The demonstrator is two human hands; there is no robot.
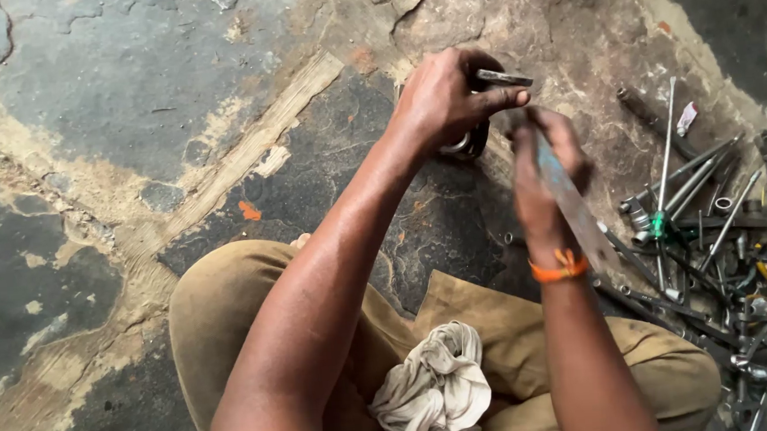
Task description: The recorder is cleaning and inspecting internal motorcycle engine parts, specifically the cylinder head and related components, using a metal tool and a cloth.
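The left hand point(443, 103) was curled tight around a round, dark metal ring-shaped part point(468, 142) held against the cracked stone floor point(168, 95); the right hand point(547, 172), blurred, gripped a long flat grey metal file point(577, 211) just beside it; a crumpled off-white rag point(436, 392) lay on the lap; a heap of steel spanners and screwdrivers point(719, 246) lay to the right.

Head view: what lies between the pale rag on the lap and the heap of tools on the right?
In the head view, the person's right forearm with an orange wristband crosses between the rag and the heap of tools, over the tan trouser leg.
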